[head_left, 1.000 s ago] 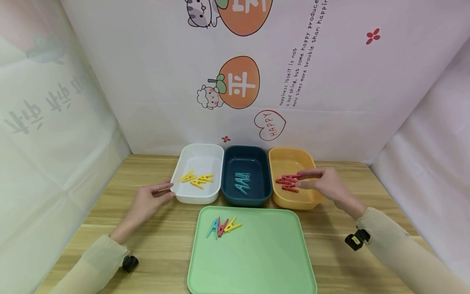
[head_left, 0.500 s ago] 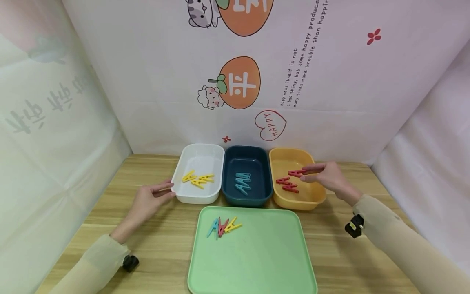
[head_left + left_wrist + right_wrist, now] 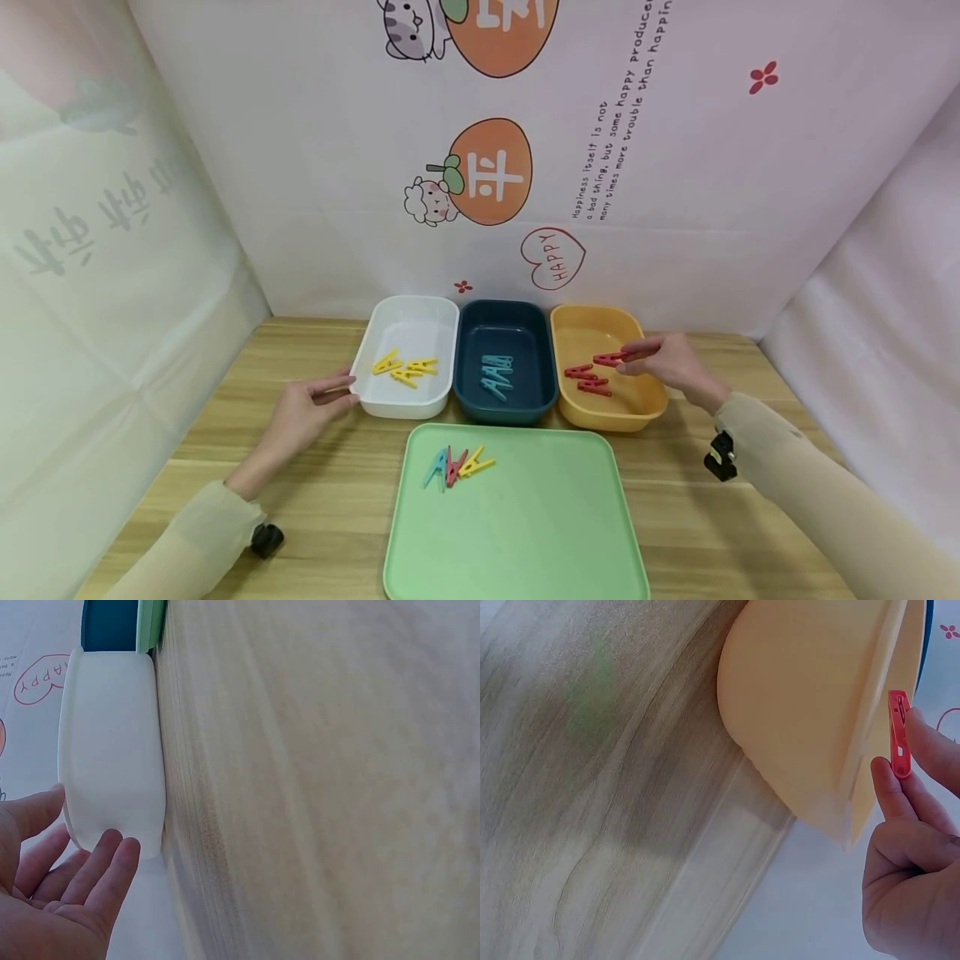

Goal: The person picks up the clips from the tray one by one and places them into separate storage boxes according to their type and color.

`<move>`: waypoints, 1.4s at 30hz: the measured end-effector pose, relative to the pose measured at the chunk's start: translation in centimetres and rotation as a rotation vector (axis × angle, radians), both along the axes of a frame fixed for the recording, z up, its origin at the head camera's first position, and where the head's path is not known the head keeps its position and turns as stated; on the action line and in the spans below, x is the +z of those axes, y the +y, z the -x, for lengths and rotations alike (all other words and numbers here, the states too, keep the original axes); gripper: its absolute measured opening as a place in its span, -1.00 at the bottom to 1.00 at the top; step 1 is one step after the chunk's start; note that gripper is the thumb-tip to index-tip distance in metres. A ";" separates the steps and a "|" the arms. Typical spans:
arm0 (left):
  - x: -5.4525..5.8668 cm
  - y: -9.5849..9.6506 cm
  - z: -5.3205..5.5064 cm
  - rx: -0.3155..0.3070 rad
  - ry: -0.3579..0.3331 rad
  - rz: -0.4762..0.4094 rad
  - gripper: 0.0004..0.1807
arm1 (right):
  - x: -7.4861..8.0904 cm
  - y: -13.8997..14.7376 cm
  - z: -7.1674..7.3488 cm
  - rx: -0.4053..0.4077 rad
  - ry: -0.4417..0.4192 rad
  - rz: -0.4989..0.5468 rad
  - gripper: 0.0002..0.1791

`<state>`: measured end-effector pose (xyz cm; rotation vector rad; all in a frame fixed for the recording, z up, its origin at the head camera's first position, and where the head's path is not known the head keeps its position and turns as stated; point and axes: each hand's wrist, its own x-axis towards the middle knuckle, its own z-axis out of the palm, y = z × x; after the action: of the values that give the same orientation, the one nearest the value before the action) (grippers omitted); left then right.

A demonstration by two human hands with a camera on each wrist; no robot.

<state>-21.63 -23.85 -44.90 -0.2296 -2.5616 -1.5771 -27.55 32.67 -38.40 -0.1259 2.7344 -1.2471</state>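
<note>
Over the orange bin, my right hand pinches a red clothespin between thumb and fingertips. The right wrist view shows the same clothespin held above the bin's rim. Below it in the bin lie a couple more red clothespins. My left hand rests its fingertips at the near left side of the white bin, fingers mostly straight. Several yellow clothespins lie in that bin. In the left wrist view, the fingers are at the bin's end wall.
Between these two stands a dark blue bin with several teal clothespins. In front is a green tray; near its back left corner lie a blue clothespin, a red one and a yellow one. A printed cloth hangs behind.
My right hand has lifted the red clothespin off the others in the orange bin and moved slightly right with it. The left hand has stayed at the white bin.
</note>
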 end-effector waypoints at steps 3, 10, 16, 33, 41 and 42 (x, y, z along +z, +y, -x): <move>-0.1 0.0 0.0 -0.003 0.002 -0.006 -0.55 | -0.2 0.1 0.2 0.001 0.006 -0.017 -0.33; -0.1 0.0 -0.1 -0.005 0.007 -0.006 -0.55 | -0.5 0.2 0.5 -0.015 0.015 -0.061 -0.37; -0.2 0.1 -0.1 0.002 0.004 0.006 -0.55 | -0.5 0.3 0.6 -0.016 0.000 -0.070 -0.38; -0.1 0.3 0.2 -0.011 -0.006 -0.007 -0.56 | 0.6 0.0 -0.2 -0.077 0.053 -0.058 -0.37; 0.0 0.0 0.1 -0.011 -0.011 -0.006 -0.54 | 1.8 -1.4 -3.4 -0.056 0.159 -0.086 -0.62; 0.0 -0.1 0.1 -0.008 -0.009 -0.004 -0.54 | 1.8 -1.5 -3.8 -0.052 0.173 -0.086 -0.64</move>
<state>-21.73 -23.93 -44.92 -0.2333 -2.5673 -1.5891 -23.78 31.13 -36.57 -0.1621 2.9517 -1.1798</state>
